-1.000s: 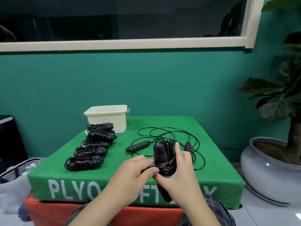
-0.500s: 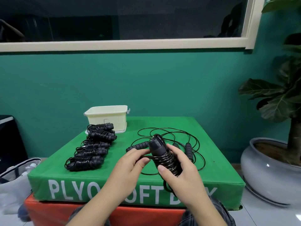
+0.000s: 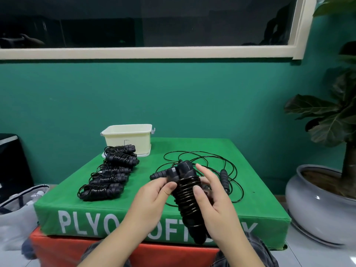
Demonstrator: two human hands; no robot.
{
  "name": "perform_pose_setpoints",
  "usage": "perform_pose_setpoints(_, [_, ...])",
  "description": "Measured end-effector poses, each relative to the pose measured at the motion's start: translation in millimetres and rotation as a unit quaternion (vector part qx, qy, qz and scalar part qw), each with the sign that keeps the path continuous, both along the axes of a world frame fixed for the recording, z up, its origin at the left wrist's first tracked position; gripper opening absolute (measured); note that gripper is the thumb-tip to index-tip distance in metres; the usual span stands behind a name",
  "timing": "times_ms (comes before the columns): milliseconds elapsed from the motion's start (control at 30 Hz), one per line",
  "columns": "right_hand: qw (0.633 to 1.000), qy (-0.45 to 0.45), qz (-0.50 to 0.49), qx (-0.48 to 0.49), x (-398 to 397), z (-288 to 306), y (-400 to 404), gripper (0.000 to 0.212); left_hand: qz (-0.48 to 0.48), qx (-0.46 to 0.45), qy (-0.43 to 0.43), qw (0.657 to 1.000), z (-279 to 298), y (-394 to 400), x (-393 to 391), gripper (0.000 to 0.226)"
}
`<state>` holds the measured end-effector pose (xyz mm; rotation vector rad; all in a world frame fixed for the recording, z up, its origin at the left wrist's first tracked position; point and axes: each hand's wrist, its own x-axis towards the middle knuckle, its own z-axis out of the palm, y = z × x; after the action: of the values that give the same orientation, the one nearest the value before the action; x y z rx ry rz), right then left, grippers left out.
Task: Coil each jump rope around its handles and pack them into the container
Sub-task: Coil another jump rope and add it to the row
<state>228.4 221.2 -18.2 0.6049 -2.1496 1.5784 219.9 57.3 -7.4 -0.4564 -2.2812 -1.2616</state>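
Nearest to me, I have a wound jump rope (image 3: 187, 197) held up in front of the green plyo box (image 3: 192, 214), its two handles side by side and tilted, cord wrapped round them in close turns from near the top most of the way down. My right hand (image 3: 213, 201) cradles it from the right and from behind: the thumb lies across the coils and the other fingers reach up past the handle caps, so that hand is grasping the bundle. My left hand (image 3: 154, 197) pinches the upper part of the same bundle from the left, thumb pressed on the top turns. I judge this one nearly finished, with only the cord's tail left to tuck; I cannot see where that tail is.

Farther back on the box top, behind my hands, one loose jump rope (image 3: 212, 160) lies uncoiled, its cord in wide loops and its handles apart. That one is not yet begun.

On the left part of the box top, five coiled ropes (image 3: 111, 174) lie in a row running away from me, done but not packed.

At the far end of that row, at the box's back edge, stands the cream container (image 3: 128, 140), just touching the last bundle. I cannot see inside it, so packing seems wholly ahead.
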Motion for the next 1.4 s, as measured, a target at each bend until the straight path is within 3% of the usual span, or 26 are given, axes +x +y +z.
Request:
perform_pose_setpoints(233, [0.992,0.008,-0.049,0.116,3,2,1,0.048,0.047,-0.056,0.001,0.997,-5,-3,-1,0.034])
perform_pose_setpoints(433, [0.955,0.007,-0.124,0.268,2,0,3,0.095,-0.001,-0.084,-0.023,0.996,-12,4,4,0.049])
perform_pose_setpoints(500, [0.954,-0.013,-0.144,0.262,1,-4,1,0.104,-0.014,-0.114,-0.014,0.993,-12,9,6,0.037])
perform_pose_setpoints(600, [0.96,-0.021,-0.168,0.222,0,-9,-2,0.101,-0.013,-0.148,-0.007,0.989,-10,11,7,0.03])
perform_pose_setpoints(667, [0.963,-0.027,-0.165,0.21,-1,-9,-2,0.097,0.008,-0.163,-0.003,0.987,-7,10,7,0.031])
perform_pose_setpoints(800, [0.972,-0.061,-0.129,0.186,0,-7,1,0.091,0.069,-0.275,-0.051,0.958,-7,9,6,0.043])
perform_pose_setpoints(867, [0.979,-0.07,-0.095,0.168,1,-5,3,0.09,-0.014,-0.215,-0.096,0.972,-8,7,2,0.043])
perform_pose_setpoints(933, [0.985,-0.068,-0.051,0.151,3,-3,5,0.087,-0.132,-0.084,-0.12,0.98,-9,6,1,0.056])
perform_pose_setpoints(1000, [0.99,-0.074,-0.004,0.122,5,-1,5,0.075,-0.174,0.005,-0.132,0.976,-9,7,3,0.066])
perform_pose_setpoints(1100, [0.993,-0.087,0.038,0.071,5,0,4,0.069,-0.162,0.082,-0.124,0.976,-10,13,4,0.055])
perform_pose_setpoints(1233, [0.996,-0.041,0.013,0.082,-1,-5,0,0.078,-0.157,0.175,-0.16,0.959,-12,17,5,0.054])
perform_pose_setpoints(1300, [0.995,0.008,-0.018,0.102,-3,-10,-4,0.08,-0.144,0.183,-0.168,0.958,-10,19,3,0.054])
perform_pose_setpoints(1400, [0.989,0.103,-0.065,0.09,-6,-18,-11,0.061,-0.113,0.209,-0.173,0.956,-10,19,0,0.051])
